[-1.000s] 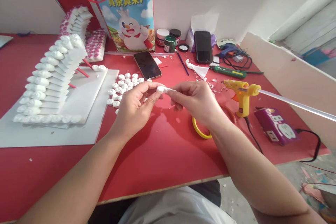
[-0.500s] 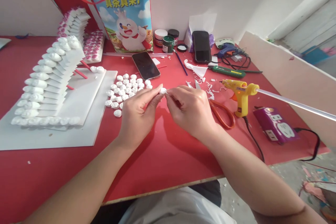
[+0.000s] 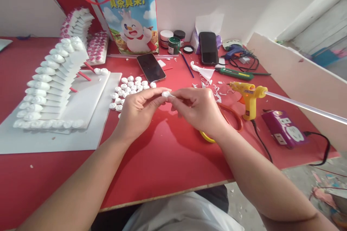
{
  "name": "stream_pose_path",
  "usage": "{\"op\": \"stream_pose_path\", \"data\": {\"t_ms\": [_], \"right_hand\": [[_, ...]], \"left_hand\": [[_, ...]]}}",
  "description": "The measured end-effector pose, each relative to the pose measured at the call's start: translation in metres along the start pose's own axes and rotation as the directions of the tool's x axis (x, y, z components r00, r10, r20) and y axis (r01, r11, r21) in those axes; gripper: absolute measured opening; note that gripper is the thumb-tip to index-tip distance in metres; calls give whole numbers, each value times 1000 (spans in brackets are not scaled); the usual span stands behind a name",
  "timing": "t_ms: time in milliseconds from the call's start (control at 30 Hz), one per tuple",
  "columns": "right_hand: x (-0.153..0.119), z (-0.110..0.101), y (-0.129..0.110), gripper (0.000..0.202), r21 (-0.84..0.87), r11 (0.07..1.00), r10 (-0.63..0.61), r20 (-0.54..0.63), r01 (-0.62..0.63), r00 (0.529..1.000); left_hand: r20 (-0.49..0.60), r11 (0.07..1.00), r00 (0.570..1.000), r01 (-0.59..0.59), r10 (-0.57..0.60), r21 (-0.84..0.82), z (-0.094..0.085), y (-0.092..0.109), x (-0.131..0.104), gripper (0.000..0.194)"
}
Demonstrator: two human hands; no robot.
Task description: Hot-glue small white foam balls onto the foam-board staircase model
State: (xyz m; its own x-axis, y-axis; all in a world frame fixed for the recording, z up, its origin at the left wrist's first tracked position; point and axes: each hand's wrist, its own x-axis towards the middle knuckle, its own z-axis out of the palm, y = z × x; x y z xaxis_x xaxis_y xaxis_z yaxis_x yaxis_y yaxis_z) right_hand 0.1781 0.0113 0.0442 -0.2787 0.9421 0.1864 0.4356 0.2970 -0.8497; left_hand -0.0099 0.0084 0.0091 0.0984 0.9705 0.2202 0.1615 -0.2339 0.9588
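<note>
Between my two hands is a small white paper rosette (image 3: 166,94), held above the red table. My left hand (image 3: 137,110) pinches its round head between thumb and forefinger. My right hand (image 3: 196,106) is closed on the thin twisted tail at its right side. Several similar white rosettes (image 3: 132,87) lie in a cluster just beyond my left hand, which hides part of them. Scissors with orange and yellow handles (image 3: 230,115) lie partly under my right hand and wrist.
On the left, a white stepped model (image 3: 54,79) edged with rosettes stands on a white board (image 3: 89,140). A yellow glue gun (image 3: 248,97) and a purple power strip (image 3: 284,128) are at right. Behind lie phones (image 3: 150,68), paint jars (image 3: 174,45) and a green cutter (image 3: 235,74).
Both hands have shifted slightly, the left one lower and leftward, covering more of the cluster. The rosette has turned a little in my fingers. The yellow scissor handle now shows.
</note>
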Motion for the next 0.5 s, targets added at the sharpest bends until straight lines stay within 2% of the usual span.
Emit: {"op": "stream_pose_path", "data": {"t_ms": [33, 100, 167, 233, 300, 367, 500], "right_hand": [[2, -1, -1, 31, 157, 978, 129, 42, -134, 991], [7, -4, -2, 43, 443, 810, 337, 185, -384, 923], [11, -7, 1, 47, 600, 605, 412, 327, -523, 851], [13, -8, 4, 40, 657, 487, 401, 418, -576, 815], [13, -8, 6, 29, 685, 450, 369, 441, -572, 818], [12, -7, 7, 24, 705, 460, 343, 419, -539, 841], [10, -7, 5, 31, 695, 508, 330, 388, -509, 860]], "left_hand": [[-2, 1000, 1000, -12, 12, 20, 0, 1, 0, 26], [10, 998, 999, -39, 39, 53, -1, 2, 0, 26], [30, 994, 997, -69, 66, 83, -2, 4, 1, 25], [45, 988, 994, -100, 95, 116, -3, 6, 1, 24], [54, 981, 991, -130, 124, 142, -4, 6, 1, 24], [56, 976, 987, -155, 149, 151, -4, 6, 1, 24], [47, 977, 989, -149, 144, 150, -4, 5, 1, 25]]}}
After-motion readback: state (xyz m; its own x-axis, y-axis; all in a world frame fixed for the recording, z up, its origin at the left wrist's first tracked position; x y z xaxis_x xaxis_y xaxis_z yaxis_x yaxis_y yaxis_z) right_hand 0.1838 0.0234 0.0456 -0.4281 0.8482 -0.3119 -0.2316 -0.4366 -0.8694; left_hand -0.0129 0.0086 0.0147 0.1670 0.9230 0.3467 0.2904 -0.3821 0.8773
